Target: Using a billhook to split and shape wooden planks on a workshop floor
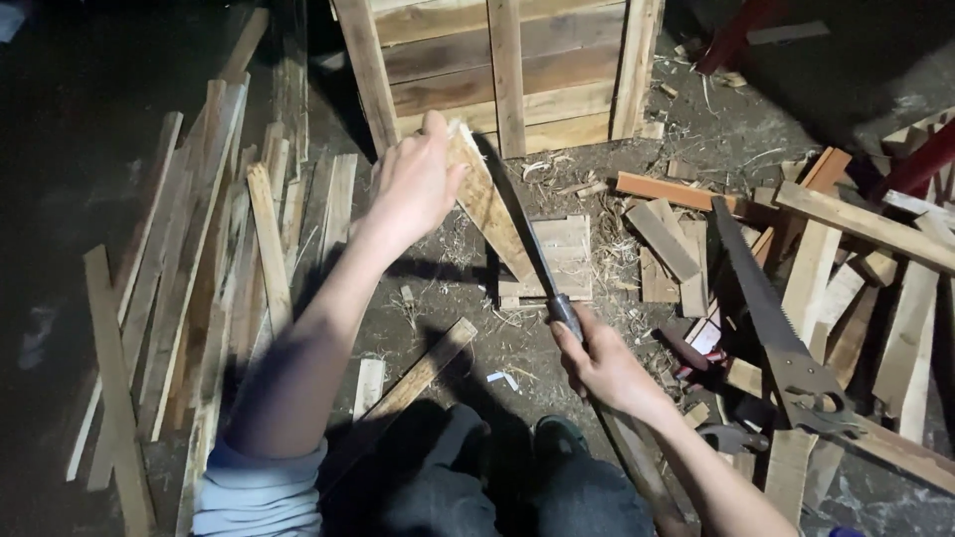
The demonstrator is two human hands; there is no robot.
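The right hand is gripping the handle of a long knife, its blade lying along a wooden slat. The left hand is clutching the slat's top end, holding it tilted. Just beyond the right hand a small wood block is lying; a handsaw is resting to its right among offcuts. Left of the left hand, thin strips are crowding the dirt floor. A pallet is standing farthest.

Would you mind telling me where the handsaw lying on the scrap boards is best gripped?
Grip the handsaw by its handle, coming from the near side. The handle lies at the end closest to the person, on top of the boards; the toothed blade points away toward the far end.
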